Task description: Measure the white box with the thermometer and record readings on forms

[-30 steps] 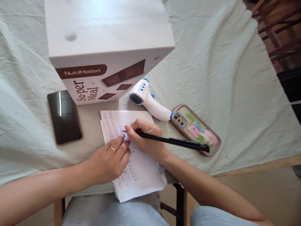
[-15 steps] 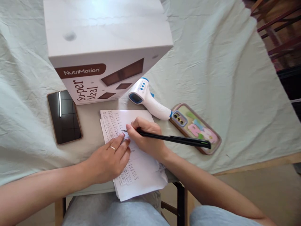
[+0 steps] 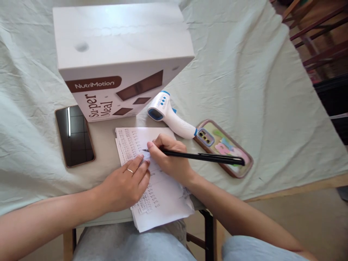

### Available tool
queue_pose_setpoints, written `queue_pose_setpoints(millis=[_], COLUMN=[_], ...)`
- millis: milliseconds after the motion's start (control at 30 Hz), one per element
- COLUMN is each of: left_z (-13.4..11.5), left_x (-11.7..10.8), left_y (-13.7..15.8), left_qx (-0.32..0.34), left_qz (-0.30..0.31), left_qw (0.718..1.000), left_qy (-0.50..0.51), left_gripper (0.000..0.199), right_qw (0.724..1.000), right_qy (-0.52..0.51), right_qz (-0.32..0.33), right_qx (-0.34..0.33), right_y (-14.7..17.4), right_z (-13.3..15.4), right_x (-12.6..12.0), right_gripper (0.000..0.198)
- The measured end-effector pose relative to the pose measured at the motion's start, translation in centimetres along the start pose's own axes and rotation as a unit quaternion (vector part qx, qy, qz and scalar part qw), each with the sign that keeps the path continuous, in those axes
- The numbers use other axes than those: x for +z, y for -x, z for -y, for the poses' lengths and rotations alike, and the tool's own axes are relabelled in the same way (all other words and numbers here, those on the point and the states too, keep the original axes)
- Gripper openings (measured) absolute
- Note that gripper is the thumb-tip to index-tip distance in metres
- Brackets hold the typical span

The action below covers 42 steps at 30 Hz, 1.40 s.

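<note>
A black pen is pinched in my right hand, its tip down at the written lines and its far end slanting out over a phone case. Under both hands lies a stack of white paper covered with rows of small handwriting along its left side. My left hand, with a ring on one finger, rests flat on the sheets, its fingertips just below the pen tip. Part of the writing is hidden beneath its fingers.
Beyond the paper stands a large white NutriMotion box. A dark-screened phone lies at the left. On the right, a white infrared thermometer touches a phone in a decorated case. A pale cloth covers the table.
The view has shifted slightly, showing more of the box top. The pen's far end has tilted a little; the left hand stays in place on the paper.
</note>
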<state>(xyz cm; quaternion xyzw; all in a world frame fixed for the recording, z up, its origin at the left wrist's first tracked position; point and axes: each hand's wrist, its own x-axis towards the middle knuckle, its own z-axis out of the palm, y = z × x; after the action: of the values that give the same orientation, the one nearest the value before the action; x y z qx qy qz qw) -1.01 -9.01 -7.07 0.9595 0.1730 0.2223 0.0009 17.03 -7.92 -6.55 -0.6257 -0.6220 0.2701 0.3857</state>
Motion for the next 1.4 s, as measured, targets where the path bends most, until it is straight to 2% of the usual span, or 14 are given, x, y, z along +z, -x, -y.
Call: queue_pose_setpoints(millis=[267,433,500,567,633,700,800,867,1000,1167,1400], left_z=[-0.1,0.3,1.2,2.7,4.5,6.4,9.1,10.6,12.6,12.5,11.8], left_x=[0.0,-1.6,-3.1,-4.8,-6.5,-7.8,-8.6,-8.3,-6.8,-6.2,-7.5], left_y=[-0.1,-0.8,-1.4,-2.1,-2.5,-2.7,-2.1,-1.4,0.0,0.1,-2.0], left_qx=[0.003,-0.017,-0.068,-0.151,-0.237,-0.318,-0.426,-0.460,-0.451,-0.401,-0.432], left_qz=[0.000,0.055,0.095,0.139,0.156,0.163,0.201,0.226,0.228,0.183,0.274], left_qw=[1.000,0.998,0.988,0.966,0.940,0.912,0.858,0.834,0.834,0.860,0.829], left_qy=[0.001,-0.036,-0.097,-0.157,-0.188,-0.202,-0.205,-0.206,-0.223,-0.255,-0.227], left_gripper=[0.023,0.026,0.026,0.022,0.017,0.020,0.032,0.040,0.055,0.051,0.052], right_qw=[1.000,1.000,1.000,1.000,1.000,0.999,0.999,0.999,0.999,0.999,0.999], right_qy=[0.004,0.000,-0.010,-0.021,-0.028,-0.031,-0.032,-0.033,-0.039,-0.039,-0.043], right_qz=[0.006,0.011,0.006,0.001,0.003,0.008,0.013,0.014,0.017,0.027,0.032], right_qx=[-0.005,-0.013,-0.007,-0.004,-0.007,-0.010,-0.009,-0.008,-0.011,-0.002,-0.005], right_y=[-0.1,-0.1,-0.1,-0.1,-0.1,-0.1,-0.1,-0.2,-0.2,-0.1,-0.2], right_z=[0.2,0.1,0.0,-0.1,-0.2,-0.3,-0.3,-0.2,-0.2,-0.2,-0.2], right_x=[0.1,0.1,0.0,0.0,-0.1,-0.1,-0.1,-0.1,-0.1,-0.3,-0.4], right_gripper=[0.032,0.033,0.032,0.031,0.031,0.032,0.032,0.032,0.030,0.033,0.033])
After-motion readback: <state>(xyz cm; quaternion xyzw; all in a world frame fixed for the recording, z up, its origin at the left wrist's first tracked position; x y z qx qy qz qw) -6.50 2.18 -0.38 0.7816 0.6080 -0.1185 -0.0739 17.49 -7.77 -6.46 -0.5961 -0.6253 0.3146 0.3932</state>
